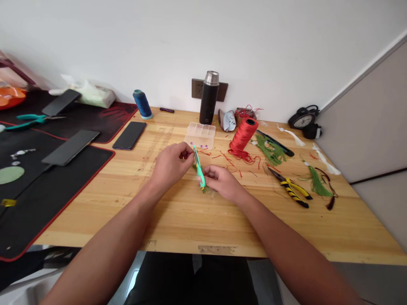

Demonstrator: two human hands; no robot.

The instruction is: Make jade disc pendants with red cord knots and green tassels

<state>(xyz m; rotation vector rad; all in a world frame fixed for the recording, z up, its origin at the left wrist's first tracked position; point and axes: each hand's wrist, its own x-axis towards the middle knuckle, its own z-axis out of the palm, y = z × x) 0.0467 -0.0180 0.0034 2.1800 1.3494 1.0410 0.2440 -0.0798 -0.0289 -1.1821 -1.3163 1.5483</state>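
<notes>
Over the middle of the wooden table, my right hand [219, 181] is closed round the handle of small turquoise scissors [200, 170], whose blades point up and away. My left hand [173, 163] is pinched just left of the scissor tips; what its fingers hold is too small to make out. Green threads [205, 190] show below the scissor handle, partly hidden by it. Behind the hands lies a clear plastic box [200, 134] with purple beads at its near edge. Cut red cord bits [227, 159] are scattered right of the box, beside a red spool [243, 134].
Black-yellow pliers [291, 186], green tassels [270, 149] and a black clock [303, 118] are at the right. A black flask [209, 99] stands by the wall. Leftward are a blue spool [143, 104], a phone [129, 135] and black mats [79, 180].
</notes>
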